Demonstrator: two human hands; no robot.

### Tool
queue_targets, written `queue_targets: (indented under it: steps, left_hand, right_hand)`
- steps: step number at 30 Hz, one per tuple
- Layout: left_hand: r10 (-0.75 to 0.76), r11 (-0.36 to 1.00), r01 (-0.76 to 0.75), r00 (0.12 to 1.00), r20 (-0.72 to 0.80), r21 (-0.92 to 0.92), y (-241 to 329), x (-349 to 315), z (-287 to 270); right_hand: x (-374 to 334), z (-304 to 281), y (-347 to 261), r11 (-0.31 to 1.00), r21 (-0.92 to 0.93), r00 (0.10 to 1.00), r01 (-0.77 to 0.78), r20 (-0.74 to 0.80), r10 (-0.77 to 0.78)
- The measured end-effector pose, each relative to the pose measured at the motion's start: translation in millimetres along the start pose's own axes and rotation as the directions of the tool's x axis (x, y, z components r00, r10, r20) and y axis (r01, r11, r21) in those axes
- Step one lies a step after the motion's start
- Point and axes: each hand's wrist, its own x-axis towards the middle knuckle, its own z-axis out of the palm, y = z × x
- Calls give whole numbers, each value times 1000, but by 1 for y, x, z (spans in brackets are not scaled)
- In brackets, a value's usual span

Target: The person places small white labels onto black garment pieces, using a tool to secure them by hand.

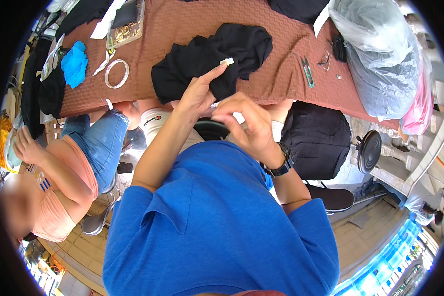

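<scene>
A black garment (197,61) lies bunched on the brown-covered table at its near edge. My left hand (200,93) is closed on the garment's near fold, its thumb stretched along the cloth. Beside the thumb tip a small white label (227,61) shows against the black. Just to the right and nearer to me is my right hand (246,118), with its fingers curled into a pinch. A small white scrap (239,117) shows at those fingers; whether they grip it or something thinner cannot be made out. A dark watch is on the right wrist.
On the table (276,49) are green-handled thread snips (307,72), eyeglasses (325,58), a white tape ring (117,74), a blue cloth (75,65) and a box of brass-coloured pieces (127,29). A large plastic bag (380,59) stands right. A co-worker (69,182) sits left.
</scene>
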Motion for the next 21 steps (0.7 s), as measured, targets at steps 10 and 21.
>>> queue_targets:
  steps: [10, 21]
  left_hand:
    - [26, 1000, -26, 1000, -10, 11, -7, 8, -6]
    - [-37, 997, 33, 998, 54, 70, 7, 7, 7]
  right_hand:
    - [-14, 5, -41, 961, 263, 959, -92, 285, 14]
    - [-10, 4, -44, 935, 326, 936, -142, 351, 20]
